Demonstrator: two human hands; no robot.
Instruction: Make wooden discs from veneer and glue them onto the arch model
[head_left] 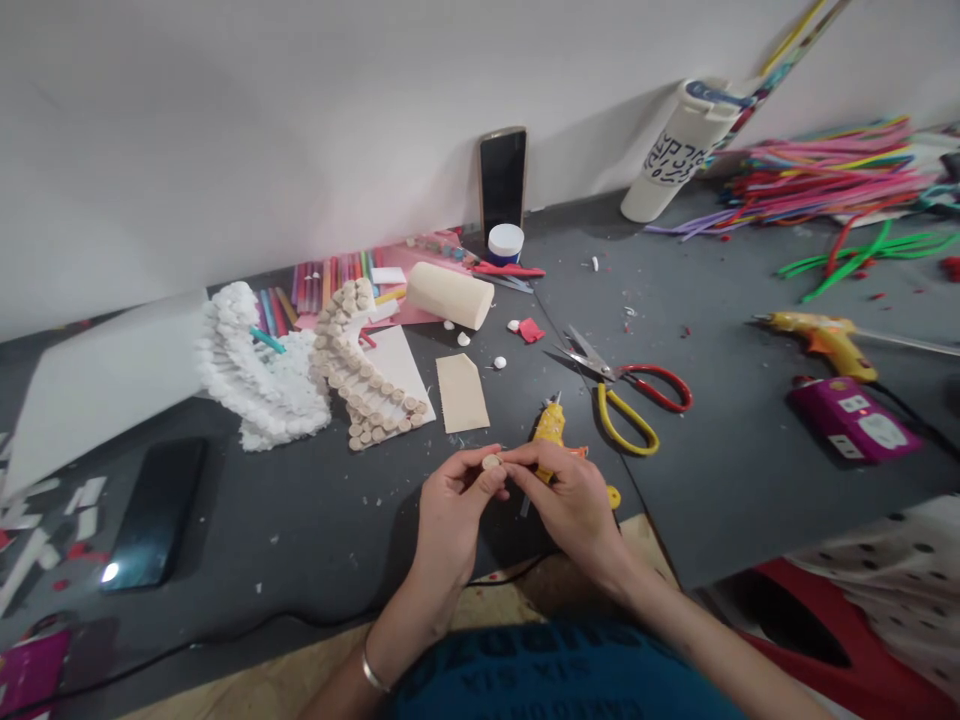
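Observation:
Between the fingertips of both hands is a small beige rolled disc (491,462). My left hand (459,500) pinches it from the left, and my right hand (566,495) closes on its right edge. Just behind my right hand lies a yellow glue gun (551,428), partly hidden by it. A cut beige sheet piece (462,393) lies flat ahead of my hands. To its left, a curved white shape covered with similar beige rolls (382,405) rests on the table, beside a white fluffy curved piece (262,400).
Scissors (607,370) lie open to the right, beyond them another glue gun (817,330) and a purple power socket (855,420). A beige roll (450,294), a white-lidded jar (505,243) and a tumbler (675,150) stand or lie at the back. A phone (157,510) lies left.

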